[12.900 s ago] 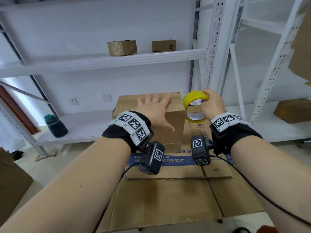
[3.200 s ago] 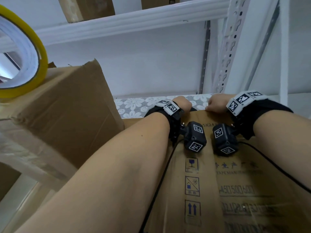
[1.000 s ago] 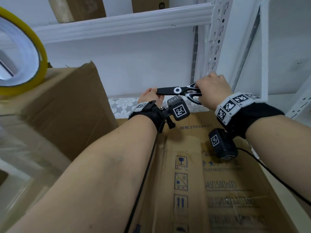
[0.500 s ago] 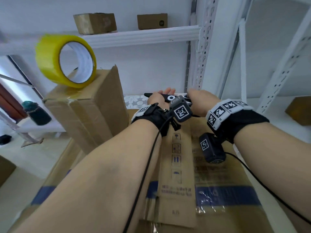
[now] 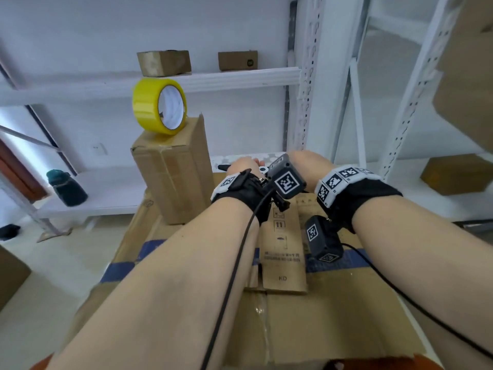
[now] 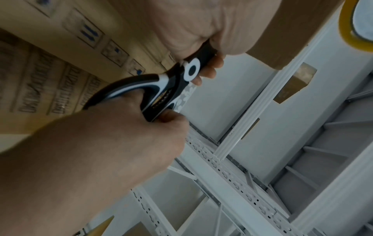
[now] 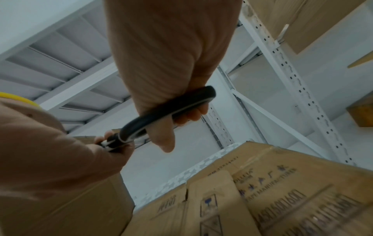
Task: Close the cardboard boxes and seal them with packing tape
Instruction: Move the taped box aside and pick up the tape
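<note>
Black-and-white scissors are held between both hands above the far edge of the large flat cardboard box. My left hand curls round the blades, and my right hand grips the handle loops. The blades look closed together. A yellow tape roll stands on edge on top of the tall, taped cardboard box, just left of my hands. A strip of clear tape runs along the large box's centre seam.
White metal shelving stands behind, with an upright post close to my right hand. Two small boxes sit on the upper shelf. A dark green bottle is on the low left shelf and a box on the right shelf.
My head has pulled back and up, so the tape roll and tall box now sit further off. The scissors have come down a little, and my left hand has wrapped round the blades.
</note>
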### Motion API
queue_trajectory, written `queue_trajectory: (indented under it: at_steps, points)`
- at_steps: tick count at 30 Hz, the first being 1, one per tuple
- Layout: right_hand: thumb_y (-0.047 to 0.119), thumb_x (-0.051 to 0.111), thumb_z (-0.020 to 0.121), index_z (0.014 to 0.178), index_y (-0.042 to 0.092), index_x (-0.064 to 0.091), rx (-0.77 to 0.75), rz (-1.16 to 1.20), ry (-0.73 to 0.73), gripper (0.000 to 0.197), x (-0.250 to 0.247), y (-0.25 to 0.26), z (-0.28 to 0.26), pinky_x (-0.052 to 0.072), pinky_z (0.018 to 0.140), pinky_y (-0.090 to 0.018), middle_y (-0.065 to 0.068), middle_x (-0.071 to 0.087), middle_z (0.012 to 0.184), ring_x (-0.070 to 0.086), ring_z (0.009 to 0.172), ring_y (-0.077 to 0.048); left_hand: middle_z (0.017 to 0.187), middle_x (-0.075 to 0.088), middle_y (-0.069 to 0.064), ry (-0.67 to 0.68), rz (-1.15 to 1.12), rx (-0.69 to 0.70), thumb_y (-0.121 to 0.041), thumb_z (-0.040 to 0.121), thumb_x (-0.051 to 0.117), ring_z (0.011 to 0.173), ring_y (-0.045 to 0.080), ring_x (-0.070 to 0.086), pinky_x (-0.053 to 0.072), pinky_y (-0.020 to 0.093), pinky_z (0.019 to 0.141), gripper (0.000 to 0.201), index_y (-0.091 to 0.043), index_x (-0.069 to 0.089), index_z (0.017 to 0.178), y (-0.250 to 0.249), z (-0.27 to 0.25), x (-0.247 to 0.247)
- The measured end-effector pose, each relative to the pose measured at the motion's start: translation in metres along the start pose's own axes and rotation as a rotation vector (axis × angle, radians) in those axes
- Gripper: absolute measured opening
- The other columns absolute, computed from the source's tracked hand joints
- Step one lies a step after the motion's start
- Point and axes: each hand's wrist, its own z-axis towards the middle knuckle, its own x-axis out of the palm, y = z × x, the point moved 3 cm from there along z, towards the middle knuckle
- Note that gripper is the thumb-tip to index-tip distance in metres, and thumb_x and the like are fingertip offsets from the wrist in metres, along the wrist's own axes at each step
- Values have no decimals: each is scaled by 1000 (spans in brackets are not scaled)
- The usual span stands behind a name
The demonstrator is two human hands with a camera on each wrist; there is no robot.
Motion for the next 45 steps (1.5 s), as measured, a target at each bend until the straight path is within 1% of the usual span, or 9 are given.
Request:
queue_trajectory:
  at_steps: [2, 8, 10, 14, 18, 25, 34, 39, 45]
  points:
    - [28, 57, 89, 91, 14, 53, 0, -26, 12, 14, 4, 2, -11, 51, 80, -41, -5, 62, 96, 58, 86, -24, 91, 60, -4, 8, -63, 11, -13, 97, 49, 100, 19, 55, 41, 24, 82, 12, -15, 58, 90, 15, -8, 3]
    - [42, 54, 90, 85, 18, 43, 75, -145, 39, 28, 10, -11, -36, 39, 64, -30, -4, 53, 85, 50, 75, -24, 130, 52, 15, -244, -365, -191, -17, 87, 61, 114, 32, 55, 46, 32, 85, 50, 1, 41, 129, 72, -19, 8]
    - [43, 55, 89, 85, 20, 43, 75, -173, 31, 27, 13, -10, -39, 43, 65, -31, -3, 55, 86, 52, 76, -25, 130, 48, 12, -290, 33, 76, -20, 79, 70, 122, 29, 47, 42, 36, 97, 60, -6, 42, 131, 67, -21, 9]
    - [38, 57, 87, 86, 21, 42, -18, -225, 4, 22, 17, 8, -40, 42, 62, -29, -2, 58, 86, 56, 78, -24, 127, 54, 5, -32, 632, 625, -40, 79, 72, 119, 25, 49, 40, 40, 102, 65, -16, 45, 133, 51, -35, 27]
    - [34, 53, 88, 88, 19, 44, -105, -225, 3, 18, 16, 27, -46, 40, 60, -30, -2, 58, 82, 58, 77, -24, 114, 58, 8, -15, 696, 761, -35, 96, 53, 100, 26, 59, 45, 33, 78, 34, -10, 49, 119, 59, -40, 25]
    - [34, 54, 88, 88, 18, 43, -135, -154, 35, 19, 19, 42, -51, 43, 63, -33, -4, 61, 86, 57, 77, -26, 99, 61, 5, -89, 935, 902, -47, 100, 34, 71, 24, 56, 37, 32, 56, 41, -16, 40, 126, 74, -50, 2]
    - [30, 54, 89, 88, 20, 41, -102, -182, 80, 16, 24, 55, -46, 41, 61, -32, -1, 54, 82, 55, 77, -26, 99, 66, 1, -36, 775, 447, -68, 86, 46, 87, 24, 63, 45, 32, 67, 62, -19, 43, 123, 100, -42, -21]
    - [38, 66, 83, 70, 17, 46, 150, -21, 162, 32, 30, 33, -53, 40, 57, -28, -8, 59, 81, 53, 69, -25, 83, 51, 4, 266, 640, -6, -28, 89, 59, 76, 22, 51, 39, 27, 57, 29, -6, 45, 102, 129, -32, -31]
    - [39, 77, 76, 63, 11, 49, 360, 791, 257, 41, 34, 40, -54, 39, 43, -22, -11, 55, 57, 46, 44, -20, 101, 53, 18, 282, 227, -58, -3, 91, 48, 88, 28, 50, 50, 42, 93, 5, -3, 50, 96, 137, -16, -8]
